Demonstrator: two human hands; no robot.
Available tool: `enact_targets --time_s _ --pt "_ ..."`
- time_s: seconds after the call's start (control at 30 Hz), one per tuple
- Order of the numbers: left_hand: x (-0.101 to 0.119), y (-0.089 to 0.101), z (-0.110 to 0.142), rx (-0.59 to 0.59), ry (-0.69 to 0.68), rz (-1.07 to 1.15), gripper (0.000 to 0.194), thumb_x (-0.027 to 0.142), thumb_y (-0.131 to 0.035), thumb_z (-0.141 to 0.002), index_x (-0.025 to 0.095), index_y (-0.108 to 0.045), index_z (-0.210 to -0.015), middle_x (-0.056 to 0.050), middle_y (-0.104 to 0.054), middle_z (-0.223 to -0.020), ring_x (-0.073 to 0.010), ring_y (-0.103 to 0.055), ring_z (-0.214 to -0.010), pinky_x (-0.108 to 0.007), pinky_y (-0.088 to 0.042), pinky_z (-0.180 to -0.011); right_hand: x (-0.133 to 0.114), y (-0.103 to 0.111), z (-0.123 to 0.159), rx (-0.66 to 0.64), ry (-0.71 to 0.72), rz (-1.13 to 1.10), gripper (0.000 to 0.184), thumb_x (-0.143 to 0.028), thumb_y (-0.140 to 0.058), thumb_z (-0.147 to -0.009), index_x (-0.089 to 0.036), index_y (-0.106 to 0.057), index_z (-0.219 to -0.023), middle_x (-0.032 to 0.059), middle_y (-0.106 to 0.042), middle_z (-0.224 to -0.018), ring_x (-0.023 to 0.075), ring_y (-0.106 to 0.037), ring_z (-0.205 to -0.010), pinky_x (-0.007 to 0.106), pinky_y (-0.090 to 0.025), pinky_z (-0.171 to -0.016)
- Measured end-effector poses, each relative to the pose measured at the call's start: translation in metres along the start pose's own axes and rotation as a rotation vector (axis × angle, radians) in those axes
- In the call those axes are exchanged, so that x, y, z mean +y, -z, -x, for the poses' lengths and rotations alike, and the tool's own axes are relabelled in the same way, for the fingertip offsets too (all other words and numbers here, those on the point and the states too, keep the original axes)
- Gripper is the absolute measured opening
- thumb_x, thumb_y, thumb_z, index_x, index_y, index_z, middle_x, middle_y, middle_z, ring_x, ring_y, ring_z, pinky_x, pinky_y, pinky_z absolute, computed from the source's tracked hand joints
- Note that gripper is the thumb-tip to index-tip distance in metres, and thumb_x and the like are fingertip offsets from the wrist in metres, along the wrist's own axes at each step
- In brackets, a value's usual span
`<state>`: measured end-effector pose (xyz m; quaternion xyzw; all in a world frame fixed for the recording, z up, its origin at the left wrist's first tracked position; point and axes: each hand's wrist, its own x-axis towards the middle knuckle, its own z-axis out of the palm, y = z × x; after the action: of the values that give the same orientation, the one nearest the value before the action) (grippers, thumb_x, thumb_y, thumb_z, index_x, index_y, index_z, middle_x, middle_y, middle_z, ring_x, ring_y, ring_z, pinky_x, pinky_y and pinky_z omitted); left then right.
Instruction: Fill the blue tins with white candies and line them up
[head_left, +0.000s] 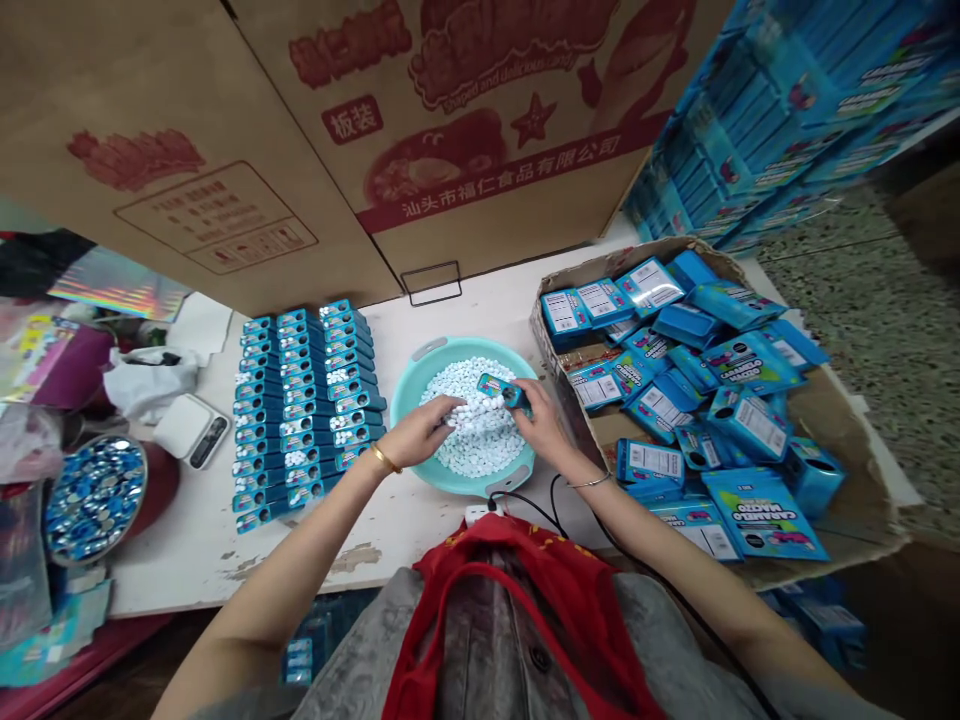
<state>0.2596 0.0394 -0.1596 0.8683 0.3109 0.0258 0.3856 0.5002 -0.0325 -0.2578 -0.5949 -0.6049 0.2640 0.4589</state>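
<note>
A turquoise basin [405,375] full of small white candies [480,455] stands on the table in front of me. Over it, my right hand [541,428] grips a small blue candy box [499,388] with its round hole toward the candies. My left hand [420,432] is at the basin's left side, fingers curled in at a clump of white candies beside the box. Its fingertips are partly hidden among them. Rows of upright blue boxes [300,400] stand to the left, several with white candies showing in their holes.
At right, a cardboard tray [847,540] holds a heap of blue boxes. Stacked blue packs [772,120] rise behind it. Large cartons [487,190] block the back. A white scale [193,430] and a pot of blue-silver pieces [97,495] sit left. A black cable [559,500] runs by the basin.
</note>
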Motion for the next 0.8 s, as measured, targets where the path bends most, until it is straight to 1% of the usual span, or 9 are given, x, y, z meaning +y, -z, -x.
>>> enact_targets --time_s 0.1,0.23,0.33,0.43,0.47,0.53,0.63,0.73,0.8 --pt "0.027 0.021 -0.013 -0.109 0.079 -0.227 0.035 0.011 -0.043 -0.091 0.016 -0.050 -0.125 -0.012 -0.060 -0.123 -0.0215 -0.058 -0.115 -0.037 -0.048 -0.097 -0.003 -0.006 0.004 -0.060 0.049 0.035 0.046 -0.008 -0.046 -0.080 -0.022 -0.053 -0.123 0.0118 -0.058 -0.119 0.0278 -0.054 -0.115 0.049 -0.046 -0.103" --pt "0.074 0.026 -0.033 -0.276 0.243 -0.600 0.039 0.003 -0.039 -0.089 0.015 -0.052 -0.123 -0.012 -0.062 -0.111 -0.0238 -0.065 -0.097 -0.035 -0.053 -0.076 -0.006 -0.014 0.009 -0.098 0.108 0.072 0.050 -0.006 -0.045 -0.080 -0.023 -0.051 -0.126 0.0116 -0.057 -0.120 0.0281 -0.052 -0.118 0.051 -0.045 -0.105" --pt "0.105 0.021 -0.041 -0.258 0.267 -0.751 0.040 0.008 -0.036 -0.093 0.015 -0.047 -0.131 -0.013 -0.060 -0.109 -0.0246 -0.067 -0.093 -0.035 -0.053 -0.072 -0.007 -0.019 0.012 -0.103 0.120 0.051 0.050 -0.006 -0.046 -0.080 -0.023 -0.049 -0.127 0.0115 -0.057 -0.120 0.0280 -0.052 -0.117 0.053 -0.045 -0.104" --pt "0.114 0.020 -0.039 -0.221 0.239 -0.781 0.040 0.011 -0.034 -0.096 0.016 -0.046 -0.133 -0.013 -0.059 -0.112 -0.0236 -0.066 -0.091 -0.036 -0.052 -0.073 -0.006 -0.021 0.013 -0.089 0.095 0.011 0.050 -0.007 -0.045 -0.080 -0.024 -0.049 -0.127 0.0110 -0.057 -0.120 0.0272 -0.053 -0.116 0.052 -0.045 -0.103" --pt "0.109 0.022 -0.037 -0.208 0.240 -0.767 0.039 0.010 -0.034 -0.095 0.016 -0.048 -0.131 -0.012 -0.059 -0.111 -0.0227 -0.066 -0.091 -0.035 -0.052 -0.073 -0.006 -0.020 0.014 -0.080 0.078 0.003 0.049 -0.007 -0.045 -0.080 -0.024 -0.049 -0.126 0.0110 -0.057 -0.120 0.0270 -0.053 -0.116 0.052 -0.045 -0.104" --pt "0.085 0.025 -0.032 -0.158 0.272 -0.705 0.038 0.008 -0.036 -0.093 0.018 -0.051 -0.127 -0.010 -0.059 -0.109 -0.0207 -0.064 -0.091 -0.032 -0.051 -0.074 -0.005 -0.017 0.013 -0.052 0.036 0.000 0.048 -0.007 -0.044 -0.080 -0.024 -0.050 -0.124 0.0111 -0.057 -0.120 0.0268 -0.053 -0.117 0.051 -0.045 -0.104" --pt "0.026 0.015 -0.032 -0.030 0.377 -0.566 0.039 0.009 -0.036 -0.093 0.018 -0.050 -0.128 -0.010 -0.057 -0.114 -0.0204 -0.061 -0.096 -0.032 -0.051 -0.081 -0.003 -0.010 0.010 -0.017 -0.012 0.004 0.045 -0.008 -0.045 -0.080 -0.023 -0.051 -0.122 0.0117 -0.057 -0.119 0.0267 -0.054 -0.116 0.048 -0.046 -0.103" --pt "-0.031 -0.018 -0.043 0.005 0.468 -0.442 0.041 0.004 -0.033 -0.089 0.012 -0.050 -0.126 -0.016 -0.054 -0.119 -0.0257 -0.055 -0.109 -0.040 -0.048 -0.092 -0.002 -0.004 0.005 0.004 -0.022 -0.001 0.039 -0.014 -0.048 -0.084 -0.022 -0.051 -0.122 0.0115 -0.058 -0.117 0.0266 -0.056 -0.114 0.047 -0.047 -0.101" --pt "-0.053 -0.047 -0.049 -0.021 0.459 -0.381 0.043 0.000 -0.031 -0.087 0.010 -0.050 -0.125 -0.018 -0.053 -0.123 -0.0270 -0.052 -0.114 -0.044 -0.045 -0.097 -0.002 -0.002 0.003 0.018 -0.028 -0.001 0.036 -0.018 -0.050 -0.086 -0.022 -0.051 -0.121 0.0115 -0.059 -0.117 0.0265 -0.057 -0.112 0.046 -0.047 -0.099"
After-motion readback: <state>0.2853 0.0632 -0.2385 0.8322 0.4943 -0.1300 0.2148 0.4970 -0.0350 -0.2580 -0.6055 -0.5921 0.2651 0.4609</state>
